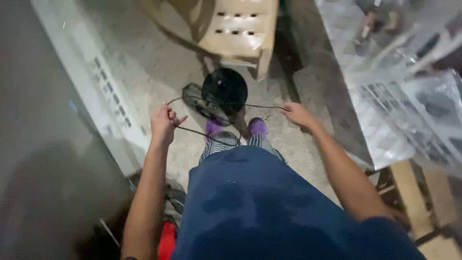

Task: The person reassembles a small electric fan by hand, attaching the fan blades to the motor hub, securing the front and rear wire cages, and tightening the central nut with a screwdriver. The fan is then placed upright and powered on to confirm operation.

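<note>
Nearest to us, at the bottom of the frame, was the blue shirt (pixel 269 207), with striped trousers (pixel 240 144) and purple footwear (pixel 257 126) just above it at centre. At mid-left our left hand (pixel 163 124) was closed round a thin dark cord (pixel 192 131), fingers curled tight on it. At mid-right our right hand (pixel 297 114) pinched the same cord between fingers and thumb, so that it ran taut across the middle of the frame between the two hands, with a loop dropping back toward the left fist.

We judged the cord light, limp and thin, likely to slip through a loose hold and to tangle, so it was best gripped near each end with slack taken up.

Just beyond our feet, at centre, the round black fan (pixel 224 90) and its wire guard (pixel 204 103) lay on the concrete floor (pixel 159 67). Farther, at the top centre, stood a beige plastic chair (pixel 240 29). Clear plastic packets (pixel 399 86) filled the upper right; a pale panel (pixel 91 82) ran down the left.
</note>
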